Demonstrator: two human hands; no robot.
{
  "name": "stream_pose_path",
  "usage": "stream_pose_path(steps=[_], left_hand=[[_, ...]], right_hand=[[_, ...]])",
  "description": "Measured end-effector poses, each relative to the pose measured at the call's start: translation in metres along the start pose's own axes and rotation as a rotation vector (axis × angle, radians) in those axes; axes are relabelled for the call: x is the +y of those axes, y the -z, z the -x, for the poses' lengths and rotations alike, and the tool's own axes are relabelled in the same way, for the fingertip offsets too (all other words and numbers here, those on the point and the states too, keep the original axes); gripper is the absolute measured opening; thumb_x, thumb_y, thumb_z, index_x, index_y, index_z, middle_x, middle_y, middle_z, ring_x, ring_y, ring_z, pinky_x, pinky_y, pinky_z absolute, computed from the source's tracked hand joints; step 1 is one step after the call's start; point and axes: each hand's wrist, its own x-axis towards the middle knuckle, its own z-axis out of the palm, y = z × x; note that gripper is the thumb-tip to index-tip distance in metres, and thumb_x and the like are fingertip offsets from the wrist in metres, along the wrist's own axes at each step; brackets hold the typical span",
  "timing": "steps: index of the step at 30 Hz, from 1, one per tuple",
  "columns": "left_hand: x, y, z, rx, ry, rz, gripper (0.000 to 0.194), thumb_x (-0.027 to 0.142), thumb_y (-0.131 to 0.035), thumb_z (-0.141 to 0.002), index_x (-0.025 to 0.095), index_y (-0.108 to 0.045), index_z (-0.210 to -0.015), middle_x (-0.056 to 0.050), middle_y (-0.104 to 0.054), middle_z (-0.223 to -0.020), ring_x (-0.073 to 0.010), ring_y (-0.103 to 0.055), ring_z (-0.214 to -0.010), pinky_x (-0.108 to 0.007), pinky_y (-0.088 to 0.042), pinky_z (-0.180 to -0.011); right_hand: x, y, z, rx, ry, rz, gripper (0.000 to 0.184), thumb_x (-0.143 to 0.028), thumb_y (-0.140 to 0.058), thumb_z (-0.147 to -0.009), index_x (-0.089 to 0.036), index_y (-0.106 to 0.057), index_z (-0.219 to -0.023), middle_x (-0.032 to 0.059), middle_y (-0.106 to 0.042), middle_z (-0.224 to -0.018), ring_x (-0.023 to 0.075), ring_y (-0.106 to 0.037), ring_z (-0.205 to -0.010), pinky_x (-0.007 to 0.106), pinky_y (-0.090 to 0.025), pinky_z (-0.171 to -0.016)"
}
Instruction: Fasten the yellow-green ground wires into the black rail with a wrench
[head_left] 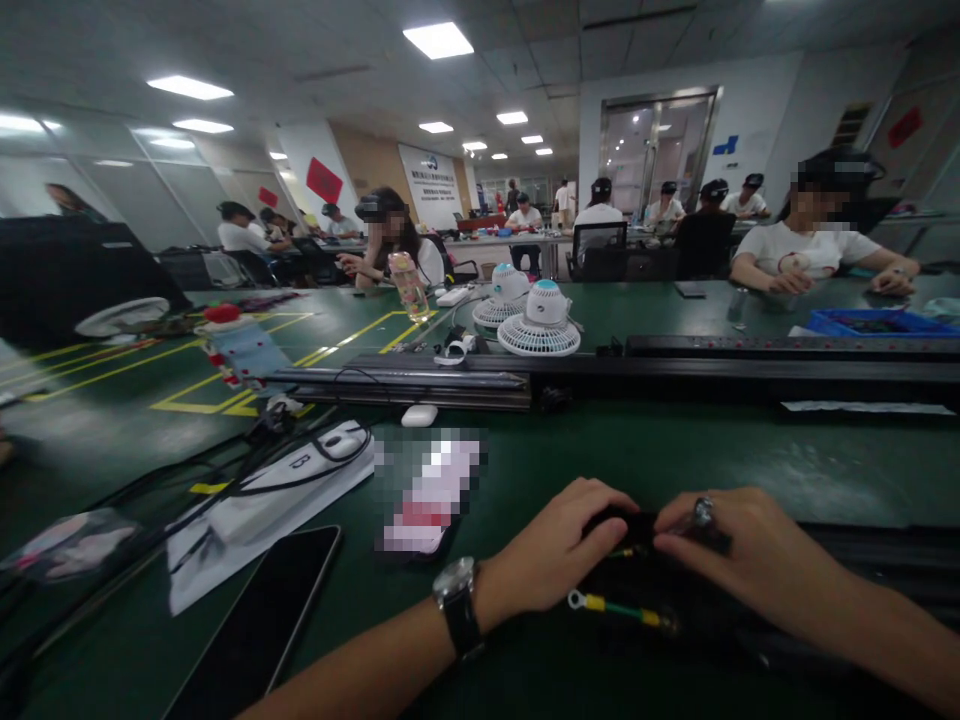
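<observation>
My left hand (pixel 566 540), with a watch (pixel 456 600) on its wrist, has its fingers and thumb curled at the edge of a dark object too dim to name. Facing it, my right hand (pixel 727 540) wears a ring and is closed, its fingertips close to the left ones. What the fingers of each hand hold is dark and mostly hidden. Just below them lies a green-and-yellow ground wire (pixel 634 610) with a metal ring terminal at its end. A second bit of yellow wire shows beneath my left thumb.
Left of my hands lie a phone (pixel 435 500), a dark tablet-like slab (pixel 262 620) and a white packet (pixel 262 510) with black cables. Beyond are a white case (pixel 419 415), long black rails (pixel 420 385) and fans (pixel 540 325). A blue tray (pixel 870 325) and co-workers are farther off.
</observation>
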Motion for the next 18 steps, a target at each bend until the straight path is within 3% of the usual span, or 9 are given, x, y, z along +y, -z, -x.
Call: stream_pose_path(steps=[7,18], left_hand=[[-0.003,-0.001,-0.004,0.007,-0.012,0.021,0.030,0.037,-0.042,-0.111,0.023,-0.061,-0.129,-0.007,-0.063,-0.126,-0.0206,-0.057,-0.120,-0.039,-0.045,-0.106],[-0.003,-0.001,-0.004,0.007,-0.009,0.033,0.031,0.038,-0.043,-0.111,0.023,-0.061,-0.131,-0.007,-0.063,-0.127,-0.0211,-0.057,-0.120,-0.039,-0.046,-0.106]], right_hand=[[-0.009,0.016,-0.003,-0.057,-0.085,0.012,0.021,-0.030,-0.058,-0.102,-0.023,-0.077,-0.104,0.0000,-0.081,-0.094,0.0184,-0.075,-0.084,0.031,-0.053,-0.079],[-0.005,0.017,-0.006,-0.086,-0.077,0.027,0.022,-0.031,-0.054,-0.105,-0.023,-0.074,-0.107,0.0017,-0.079,-0.099,0.0197,-0.073,-0.090,0.034,-0.051,-0.084]])
